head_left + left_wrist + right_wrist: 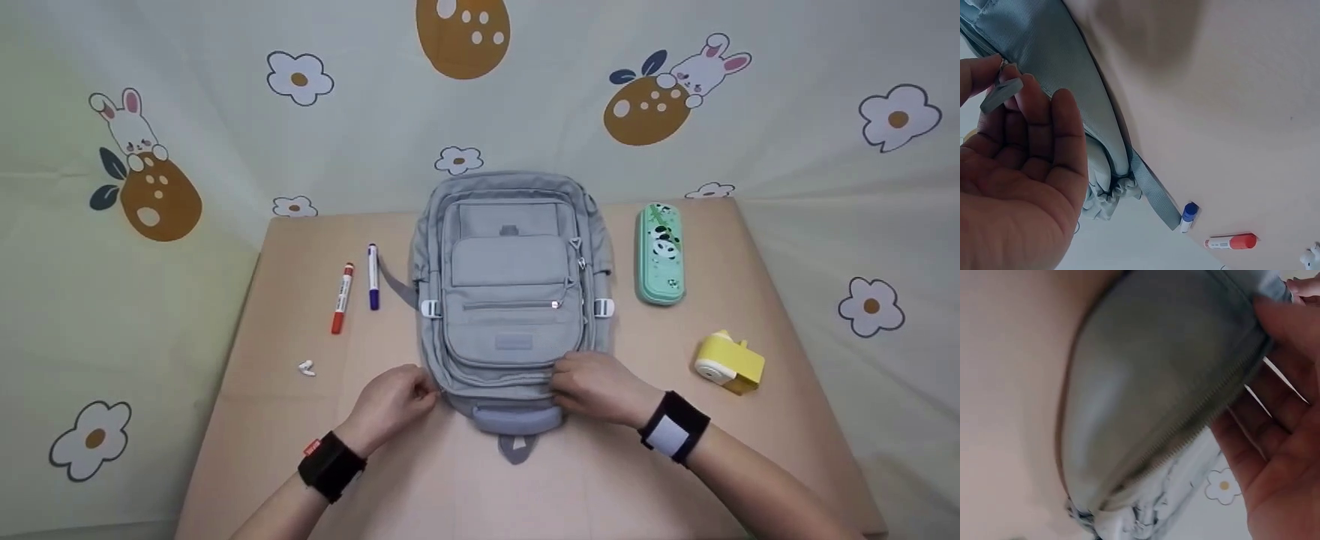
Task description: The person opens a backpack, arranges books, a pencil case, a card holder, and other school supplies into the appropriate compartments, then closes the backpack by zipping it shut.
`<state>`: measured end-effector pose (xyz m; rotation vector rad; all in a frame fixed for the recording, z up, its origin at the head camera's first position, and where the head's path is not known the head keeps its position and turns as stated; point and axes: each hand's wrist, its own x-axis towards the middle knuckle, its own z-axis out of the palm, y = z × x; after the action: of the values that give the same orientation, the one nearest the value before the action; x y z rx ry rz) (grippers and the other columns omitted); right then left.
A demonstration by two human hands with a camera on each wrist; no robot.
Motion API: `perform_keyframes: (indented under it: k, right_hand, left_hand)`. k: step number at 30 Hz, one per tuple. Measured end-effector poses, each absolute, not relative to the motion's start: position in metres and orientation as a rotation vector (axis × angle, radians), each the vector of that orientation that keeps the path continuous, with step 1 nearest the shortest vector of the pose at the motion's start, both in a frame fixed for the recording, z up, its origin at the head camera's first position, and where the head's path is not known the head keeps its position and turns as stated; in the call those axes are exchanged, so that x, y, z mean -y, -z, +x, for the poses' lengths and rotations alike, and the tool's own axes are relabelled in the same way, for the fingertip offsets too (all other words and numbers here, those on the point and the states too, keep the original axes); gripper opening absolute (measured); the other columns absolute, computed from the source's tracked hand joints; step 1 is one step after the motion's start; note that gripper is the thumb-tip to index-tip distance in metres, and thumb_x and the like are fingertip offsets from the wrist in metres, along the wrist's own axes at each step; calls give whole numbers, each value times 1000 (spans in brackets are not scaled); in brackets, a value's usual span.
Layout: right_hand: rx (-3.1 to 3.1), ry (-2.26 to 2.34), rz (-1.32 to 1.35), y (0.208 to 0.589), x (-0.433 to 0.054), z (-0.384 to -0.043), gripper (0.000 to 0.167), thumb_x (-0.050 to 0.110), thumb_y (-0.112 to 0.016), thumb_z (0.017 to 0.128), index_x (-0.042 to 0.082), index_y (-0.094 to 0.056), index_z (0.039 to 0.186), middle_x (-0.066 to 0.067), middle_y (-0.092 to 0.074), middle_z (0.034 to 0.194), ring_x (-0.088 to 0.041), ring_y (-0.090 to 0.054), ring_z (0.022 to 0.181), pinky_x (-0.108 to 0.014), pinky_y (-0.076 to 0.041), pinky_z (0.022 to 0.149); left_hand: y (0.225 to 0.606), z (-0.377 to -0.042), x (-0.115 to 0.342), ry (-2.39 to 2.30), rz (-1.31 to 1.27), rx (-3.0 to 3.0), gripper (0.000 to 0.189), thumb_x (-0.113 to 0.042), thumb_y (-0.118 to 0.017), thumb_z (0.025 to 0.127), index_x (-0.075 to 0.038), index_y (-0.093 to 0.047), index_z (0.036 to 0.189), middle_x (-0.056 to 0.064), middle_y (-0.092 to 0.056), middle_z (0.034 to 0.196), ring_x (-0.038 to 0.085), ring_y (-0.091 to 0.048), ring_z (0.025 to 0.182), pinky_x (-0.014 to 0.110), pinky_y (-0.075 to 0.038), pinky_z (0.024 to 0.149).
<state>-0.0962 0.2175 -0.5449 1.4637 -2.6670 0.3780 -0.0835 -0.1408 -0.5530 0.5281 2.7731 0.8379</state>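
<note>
A grey backpack (510, 262) lies flat on the table, its front pockets facing up and its top handle (517, 420) toward me. At the bag's near left corner, my left hand (394, 401) pinches a zipper pull (1002, 94) with a grey fabric tab between thumb and fingertips. My right hand (604, 386) grips the near right edge of the backpack, thumb on one side and fingers on the other. Along that side the zipper (1168, 441) shows its two rows of teeth parted.
Left of the bag lie a red marker (342, 298), a blue marker (373, 277) and a small white object (307, 367). To its right are a green panda pencil case (661, 255) and a yellow and white gadget (730, 363). A patterned cloth (360, 150) hangs behind the table.
</note>
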Motion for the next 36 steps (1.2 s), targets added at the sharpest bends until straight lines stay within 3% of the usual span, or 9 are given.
perform_keyframes:
  k: [9,24,30,36]
  right_hand:
    - [2658,-415,1412,550,-219,-93,7,19,-78,88,18,-73,84,7,-57,75,-11,-57,65,-29,-49,58]
    - [2675,-432,1399,552,-218,-91,4,22,-75,91,18,-77,91,8,-60,79,-11,-59,70,-29,-51,62]
    - [2679,-485,1400,551,-227,-91,10,23,-77,90,19,-76,100,7,-64,87,-13,-62,80,-31,-53,71]
    - [2635,-503,1331,552,-252,-96,20,17,-81,82,17,-74,101,2,-67,100,-20,-62,96,-39,-51,86]
  left_hand:
    - [549,-74,126,-882,534,-2749,5,-15,-75,87,-16,-72,84,-10,-58,77,8,-53,69,27,-47,63]
    - [548,-62,78,-882,775,-2753,3,-16,-74,87,-17,-76,85,-13,-62,77,2,-55,69,23,-48,61]
    - [549,-64,81,-893,753,-2739,2,-16,-75,86,-17,-75,85,-12,-62,78,3,-55,70,23,-48,62]
    - [546,-65,84,-870,724,-2703,4,-20,-75,90,-17,-77,90,-14,-62,80,2,-55,71,24,-48,64]
